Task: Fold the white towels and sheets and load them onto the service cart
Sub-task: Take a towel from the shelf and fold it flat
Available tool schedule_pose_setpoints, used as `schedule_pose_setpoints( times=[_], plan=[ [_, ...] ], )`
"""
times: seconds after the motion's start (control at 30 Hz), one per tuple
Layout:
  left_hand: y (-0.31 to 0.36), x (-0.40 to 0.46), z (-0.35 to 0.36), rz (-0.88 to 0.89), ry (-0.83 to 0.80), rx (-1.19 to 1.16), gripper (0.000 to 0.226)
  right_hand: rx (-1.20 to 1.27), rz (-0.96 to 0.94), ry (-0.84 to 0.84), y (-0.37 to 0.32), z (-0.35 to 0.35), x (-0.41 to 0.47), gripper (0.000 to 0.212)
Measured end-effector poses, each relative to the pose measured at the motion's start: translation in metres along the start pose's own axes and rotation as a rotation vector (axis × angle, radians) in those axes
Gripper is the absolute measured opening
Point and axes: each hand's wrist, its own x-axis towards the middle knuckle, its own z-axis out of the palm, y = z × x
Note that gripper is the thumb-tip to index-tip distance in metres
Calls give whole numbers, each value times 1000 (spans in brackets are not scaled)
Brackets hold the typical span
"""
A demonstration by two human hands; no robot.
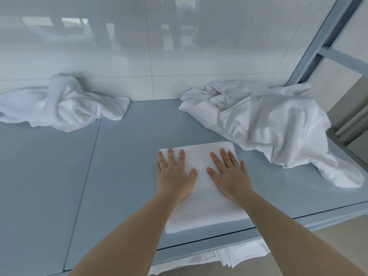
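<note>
A folded white towel (201, 188) lies flat on the pale blue table (79, 176), a neat rectangle whose near edge sits close to the table's front edge. Both hands are pressed on top of it, palms down with fingers straight and spread, gripping nothing. The left hand (174, 175) covers the towel's left side, its outer fingers reaching to the towel's far left corner, and the right hand (231, 176) lies just beside it on the right half, the two thumbs pointing toward each other with a strip of bare towel between them. Past the right hand, to the far right, a crumpled white sheet (268, 124) is heaped on the table, its near fold lying just beside the towel's far right corner and one end trailing toward the table's right edge. Well away beyond the left hand, against the glossy white tiled wall (139, 46), a second white towel (63, 104) lies twisted and unfolded. Below the table's front edge, under the forearms, a stack of white linen (229, 257) shows on a lower level. A grey metal frame (326, 36) rises at the far right corner.
</note>
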Motion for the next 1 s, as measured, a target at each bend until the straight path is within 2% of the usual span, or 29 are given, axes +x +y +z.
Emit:
schedule_pose_setpoints(
  times=[0.4,0.57,0.7,1.0],
  plan=[
    [15,4,0,30,-28,-23,74,-29,10,12,19,-10,0,61],
    [8,-32,-7,20,-94,50,71,72,71,10,10,-20,-19,57],
    [6,-79,-21,-13,-142,19,69,148,1,6,-6,-25,-54,56],
    [-24,-158,-83,-205,56,-59,65,345,-108,135,-51,-54,-116,54]
  ],
)
